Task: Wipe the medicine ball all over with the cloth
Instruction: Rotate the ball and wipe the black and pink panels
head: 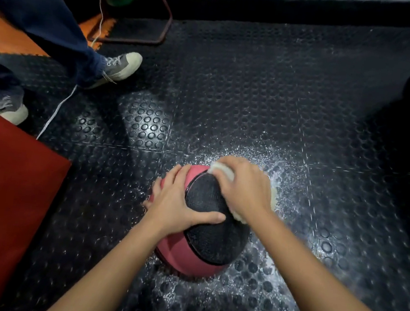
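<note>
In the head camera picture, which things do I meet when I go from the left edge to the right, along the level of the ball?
Red mat → left hand → medicine ball → right hand, pressing the cloth → wet studded floor.

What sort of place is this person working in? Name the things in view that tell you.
Probably a gym: a studded black rubber floor, a red-and-black medicine ball, and a red padded mat at the left.
</note>
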Available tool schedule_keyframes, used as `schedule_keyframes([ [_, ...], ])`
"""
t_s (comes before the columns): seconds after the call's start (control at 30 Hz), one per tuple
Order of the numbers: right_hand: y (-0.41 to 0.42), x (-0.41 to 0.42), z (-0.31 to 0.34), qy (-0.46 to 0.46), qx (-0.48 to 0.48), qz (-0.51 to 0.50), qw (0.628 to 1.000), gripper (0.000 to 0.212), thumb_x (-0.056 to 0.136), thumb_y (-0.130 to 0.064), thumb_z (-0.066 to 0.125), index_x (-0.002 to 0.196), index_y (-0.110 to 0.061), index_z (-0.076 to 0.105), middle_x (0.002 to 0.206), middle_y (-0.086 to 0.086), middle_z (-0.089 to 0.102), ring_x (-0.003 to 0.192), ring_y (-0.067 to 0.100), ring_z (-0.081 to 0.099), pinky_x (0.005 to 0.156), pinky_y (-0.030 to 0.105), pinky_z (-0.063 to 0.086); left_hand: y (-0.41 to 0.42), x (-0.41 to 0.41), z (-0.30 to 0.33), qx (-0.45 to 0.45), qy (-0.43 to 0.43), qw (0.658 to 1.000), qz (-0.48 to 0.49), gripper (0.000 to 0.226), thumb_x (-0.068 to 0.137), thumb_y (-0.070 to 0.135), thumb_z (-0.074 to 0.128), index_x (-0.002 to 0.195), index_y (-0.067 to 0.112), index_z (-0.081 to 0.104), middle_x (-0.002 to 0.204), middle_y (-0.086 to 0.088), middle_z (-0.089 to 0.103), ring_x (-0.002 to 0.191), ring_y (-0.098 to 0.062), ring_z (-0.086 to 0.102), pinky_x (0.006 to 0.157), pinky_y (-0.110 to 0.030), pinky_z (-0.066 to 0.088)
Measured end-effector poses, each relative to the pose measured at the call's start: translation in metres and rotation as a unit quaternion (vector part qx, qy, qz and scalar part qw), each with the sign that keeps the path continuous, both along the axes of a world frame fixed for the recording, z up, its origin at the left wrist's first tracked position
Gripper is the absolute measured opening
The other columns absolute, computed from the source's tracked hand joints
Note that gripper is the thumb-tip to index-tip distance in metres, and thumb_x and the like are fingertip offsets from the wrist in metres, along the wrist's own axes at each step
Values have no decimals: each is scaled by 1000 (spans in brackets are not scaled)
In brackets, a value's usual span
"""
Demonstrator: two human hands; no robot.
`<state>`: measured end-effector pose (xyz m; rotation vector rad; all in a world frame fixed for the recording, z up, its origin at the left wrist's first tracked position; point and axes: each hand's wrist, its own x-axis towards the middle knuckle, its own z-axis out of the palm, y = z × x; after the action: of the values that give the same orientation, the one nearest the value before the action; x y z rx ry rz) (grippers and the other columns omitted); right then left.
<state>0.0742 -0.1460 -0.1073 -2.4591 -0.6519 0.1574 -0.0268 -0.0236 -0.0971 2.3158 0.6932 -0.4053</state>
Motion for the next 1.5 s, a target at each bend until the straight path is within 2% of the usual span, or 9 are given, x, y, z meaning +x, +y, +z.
schedule_keyframes([
  [0.1, -5, -23, 3, -61, 23, 85, 994, 26, 93, -48, 50, 110, -36, 64, 98, -12, 62, 83, 11, 58, 63, 26, 41, 1, 0, -3, 7, 1, 1000, 5, 145, 31, 86, 68, 153, 37, 6, 161, 13, 2, 149, -28, 1, 114, -64, 17],
  [0.23, -4, 10, -1, 25, 21, -7, 999, 23, 91, -48, 53, 106, -36, 66, 96, -14, 68, 86, 13, 63, 67, 28, 48, -5, 4, 1, 8, 12, 1000, 0, 134, 47, 73, 77, 154, 37, 5, 160, 14, -3, 148, -28, -2, 113, -67, 16],
  [0.37, -6, -14, 4, -75, 24, 106, 991, 27, 92, -49, 50, 108, -34, 66, 100, -11, 64, 86, 14, 61, 65, 31, 49, -1, 5, -3, 3, 9, 1000, 13, 140, 42, 77, 75, 154, 34, 3, 161, 12, 0, 148, -29, -1, 115, -63, 17],
  [0.73, -5, 37, -17, 91, -6, -4, 996, 20, 92, -43, 55, 106, -36, 66, 102, -8, 69, 97, 19, 61, 67, 29, 39, 2, 8, -5, -3, -13, 996, -91, 138, 27, 86, 72, 144, 57, 5, 158, 22, -3, 148, -31, -9, 110, -73, 8],
  [0.97, -19, -3, 0, -88, 18, 94, 991, 26, 93, -49, 52, 108, -34, 66, 98, -9, 65, 83, 14, 61, 60, 27, 41, -13, 14, 11, 11, 43, 998, -52, 137, 46, 59, 89, 151, 45, 2, 157, 23, -9, 147, -31, -10, 107, -76, 14],
  [1.1, -17, 25, -6, 51, 11, -23, 998, 21, 92, -45, 52, 105, -37, 66, 101, -10, 68, 93, 17, 62, 66, 27, 36, -19, 15, 8, 14, 29, 998, -59, 134, 44, 60, 89, 149, 47, 7, 158, 21, -5, 146, -35, -9, 105, -77, 14],
  [1.27, -18, -4, 0, -64, 15, 77, 995, 23, 94, -46, 52, 109, -36, 65, 103, -11, 65, 87, 13, 60, 62, 25, 35, -18, 15, 8, 2, 17, 999, -37, 133, 45, 59, 89, 149, 46, 7, 156, 23, -5, 146, -30, -7, 106, -76, 15],
  [1.4, -20, 29, -6, 79, 15, -36, 996, 18, 92, -41, 55, 103, -36, 67, 100, -10, 69, 92, 16, 62, 65, 26, 35, -22, 15, 10, 6, 26, 998, -52, 131, 47, 59, 89, 148, 49, 6, 156, 24, -6, 146, -33, -11, 105, -78, 10],
  [1.5, -15, 1, 2, -40, 15, 33, 999, 21, 93, -45, 52, 104, -36, 67, 99, -12, 66, 85, 12, 60, 60, 25, 35, -19, 17, 9, 4, 30, 999, -37, 132, 47, 59, 89, 149, 47, 5, 156, 24, -7, 146, -29, -10, 106, -77, 13],
])
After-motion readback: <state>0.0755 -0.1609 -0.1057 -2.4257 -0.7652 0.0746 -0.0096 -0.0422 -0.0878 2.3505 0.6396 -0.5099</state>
